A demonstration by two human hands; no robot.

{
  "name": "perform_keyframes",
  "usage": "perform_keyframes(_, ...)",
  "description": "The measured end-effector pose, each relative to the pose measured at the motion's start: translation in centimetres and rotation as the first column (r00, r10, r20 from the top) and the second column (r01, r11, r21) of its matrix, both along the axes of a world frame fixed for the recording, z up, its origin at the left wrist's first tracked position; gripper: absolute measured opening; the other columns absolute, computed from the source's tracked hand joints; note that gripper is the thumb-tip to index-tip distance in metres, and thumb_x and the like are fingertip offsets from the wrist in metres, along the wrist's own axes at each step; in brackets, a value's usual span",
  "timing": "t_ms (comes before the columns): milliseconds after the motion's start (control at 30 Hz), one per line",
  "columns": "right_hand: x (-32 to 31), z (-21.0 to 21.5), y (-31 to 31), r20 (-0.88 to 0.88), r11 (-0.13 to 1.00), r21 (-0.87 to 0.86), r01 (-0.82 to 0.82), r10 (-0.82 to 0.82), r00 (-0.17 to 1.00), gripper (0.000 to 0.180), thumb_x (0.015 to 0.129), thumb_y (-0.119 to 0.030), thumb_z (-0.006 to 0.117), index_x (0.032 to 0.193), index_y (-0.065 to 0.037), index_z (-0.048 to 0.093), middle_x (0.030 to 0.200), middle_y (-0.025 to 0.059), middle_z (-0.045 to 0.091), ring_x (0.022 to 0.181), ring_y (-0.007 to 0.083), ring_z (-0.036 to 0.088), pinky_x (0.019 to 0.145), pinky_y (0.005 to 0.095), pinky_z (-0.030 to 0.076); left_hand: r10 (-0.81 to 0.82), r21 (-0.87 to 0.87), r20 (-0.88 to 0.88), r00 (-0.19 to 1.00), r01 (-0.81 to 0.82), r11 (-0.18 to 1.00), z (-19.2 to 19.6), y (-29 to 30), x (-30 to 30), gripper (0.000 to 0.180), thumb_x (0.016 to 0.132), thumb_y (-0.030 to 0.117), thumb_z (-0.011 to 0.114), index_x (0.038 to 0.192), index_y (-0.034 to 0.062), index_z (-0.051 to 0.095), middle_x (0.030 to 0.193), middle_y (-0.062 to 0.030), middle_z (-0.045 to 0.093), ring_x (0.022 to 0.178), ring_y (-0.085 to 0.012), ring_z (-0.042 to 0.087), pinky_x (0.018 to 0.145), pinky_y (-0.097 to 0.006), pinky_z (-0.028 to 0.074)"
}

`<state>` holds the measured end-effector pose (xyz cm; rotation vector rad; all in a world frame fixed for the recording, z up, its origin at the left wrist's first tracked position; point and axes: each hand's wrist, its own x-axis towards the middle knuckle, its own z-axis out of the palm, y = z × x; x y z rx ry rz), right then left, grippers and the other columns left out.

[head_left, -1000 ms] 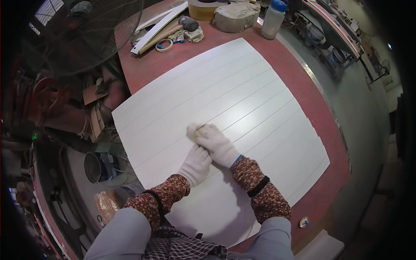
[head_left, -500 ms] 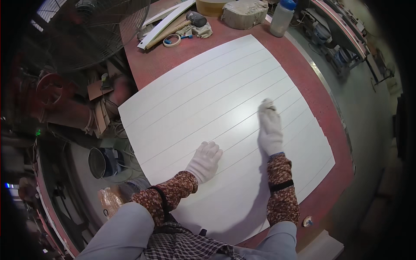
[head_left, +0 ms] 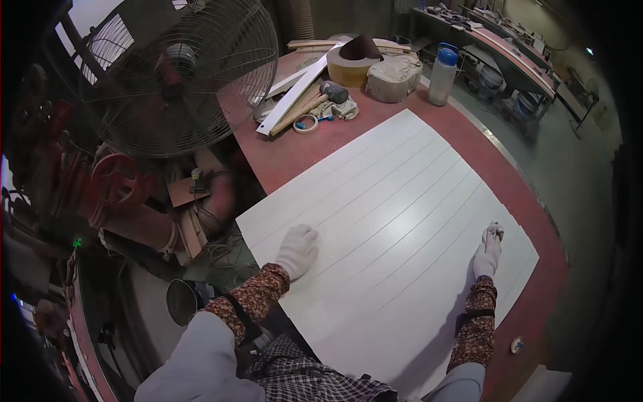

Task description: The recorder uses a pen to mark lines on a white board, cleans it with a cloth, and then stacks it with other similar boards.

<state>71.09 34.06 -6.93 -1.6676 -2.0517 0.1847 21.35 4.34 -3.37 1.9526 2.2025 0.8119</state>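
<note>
A large white panel [head_left: 375,268] with parallel dark lines across it lies on a red-topped table [head_left: 288,161]. My left hand [head_left: 297,251], in a white knitted glove, rests on the panel near its left edge, fingers laid out flat. Farther to the right, my right hand [head_left: 488,251], gloved too, is closed and lies against the panel near its right edge. Something small and greyish shows at its fingertips, but I cannot make out what it is. Patterned brown sleeves cover both forearms.
Behind the panel lie a mallet [head_left: 332,92], a tape roll [head_left: 306,124] and a long white strip [head_left: 295,94]. A wrapped block [head_left: 394,78] and a blue-capped bottle [head_left: 442,77] stand at the back. A caged fan [head_left: 177,74] is at far left; a small roll [head_left: 516,345] sits near right.
My right hand has slid right and toward me over the panel. The left hand now lies closer to the panel's left edge. The view has tilted up, showing more of the fan and table back.
</note>
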Motion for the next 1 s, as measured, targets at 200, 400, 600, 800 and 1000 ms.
perform_keyframes(200,-20.6,3.0,-4.7,-0.053,0.978,0.006,-0.211,0.211,0.976,0.042,0.095,-0.009,0.056,0.136,-0.003,0.064,0.148,0.0254,0.056,0.142,0.0432,0.046,0.121,0.0508,0.034,0.251,-0.232,-0.175,0.952,-0.288,0.929,1.9,1.1,-15.1,0.054,0.086,0.029,0.072,0.132,0.0038,0.062,0.134,-0.0219,0.058,0.127,-0.0409,0.053,0.109,-0.051,0.044)
perform_keyframes(400,-40.9,8.1,-22.1,-0.276,0.217,0.103,-0.971,0.944,0.182,0.038,0.089,-0.003,0.058,0.127,0.001,0.061,0.119,0.0179,0.061,0.118,0.0361,0.058,0.109,0.0463,0.044,0.029,-0.174,-0.139,0.990,-0.053,0.983,1.4,6.7,-17.1,0.051,0.087,0.029,0.069,0.131,0.0035,0.060,0.127,-0.0181,0.060,0.123,-0.0370,0.055,0.107,-0.050,0.043)
perform_keyframes(600,-37.9,9.6,-13.0,-0.190,0.556,0.125,-0.822,0.826,0.530,0.027,0.092,-0.003,0.058,0.118,0.004,0.064,0.126,0.0232,0.065,0.119,0.0400,0.062,0.104,0.0491,0.049,0.017,-0.099,-0.143,0.990,-0.031,0.995,0.7,9.1,-17.3,0.044,0.087,0.026,0.065,0.123,0.0024,0.058,0.117,-0.0123,0.055,0.120,-0.0308,0.051,0.106,-0.054,0.035)
perform_keyframes(800,-20.4,2.1,4.6,0.077,0.928,0.014,0.372,-0.372,0.925,0.049,0.095,-0.012,0.053,0.143,-0.002,0.058,0.151,0.0263,0.050,0.143,0.0436,0.044,0.120,0.0477,0.036,-0.003,-0.034,-0.195,0.981,-0.003,0.999,0.9,10.8,-15.4,0.048,0.088,0.026,0.064,0.129,0.0010,0.057,0.129,-0.0137,0.055,0.131,-0.0312,0.048,0.109,-0.055,0.035)
perform_keyframes(1000,-42.8,5.2,4.4,0.010,0.782,0.090,-0.617,0.618,0.786,0.034,0.089,-0.009,0.058,0.121,-0.003,0.065,0.136,0.0261,0.060,0.127,0.0465,0.054,0.110,0.0532,0.043,0.022,-0.049,-0.205,0.979,-0.033,0.998,0.2,10.3,-16.4,0.047,0.086,0.025,0.066,0.126,0.0013,0.058,0.132,-0.0146,0.056,0.135,-0.0332,0.048,0.109,-0.056,0.035)
